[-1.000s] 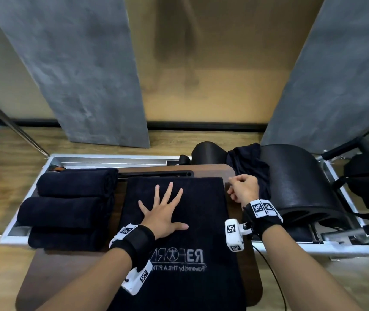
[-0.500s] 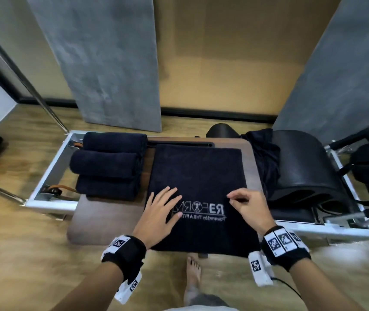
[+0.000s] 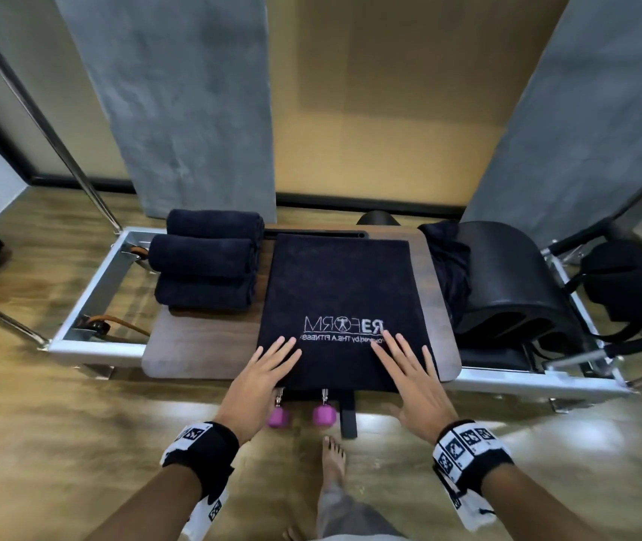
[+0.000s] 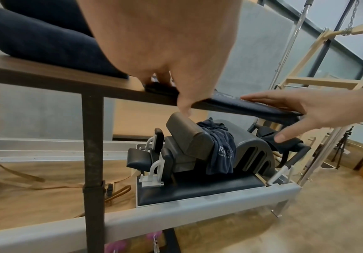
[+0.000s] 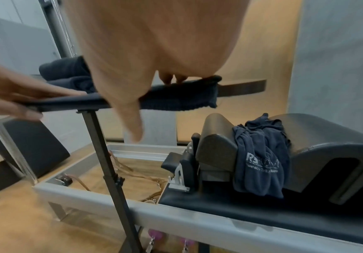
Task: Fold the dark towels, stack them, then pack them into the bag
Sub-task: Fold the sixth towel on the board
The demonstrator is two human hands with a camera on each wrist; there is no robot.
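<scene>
A dark towel [image 3: 341,290] with a white logo lies flat on the brown table [image 3: 198,345]. My left hand [image 3: 263,374] rests flat with straight fingers on the towel's near left corner. My right hand [image 3: 409,369] lies flat on its near right corner. In both wrist views each thumb hangs below the table edge. Three folded dark towels [image 3: 208,263] are stacked at the table's left. A crumpled dark towel [image 3: 450,263] hangs over the black arc barrel [image 3: 514,287]. A black bag [image 3: 631,283] sits at the far right.
The table stands over a metal reformer frame [image 3: 89,294]. Two pink dumbbells [image 3: 302,413] lie on the wood floor under the table's near edge, beside my bare foot [image 3: 333,458]. Grey wall panels [image 3: 179,99] stand behind.
Both hands have slid down the towel toward its near edge. The right hand, curled at the far right corner a second ago, now lies flat. My view has pulled back.
</scene>
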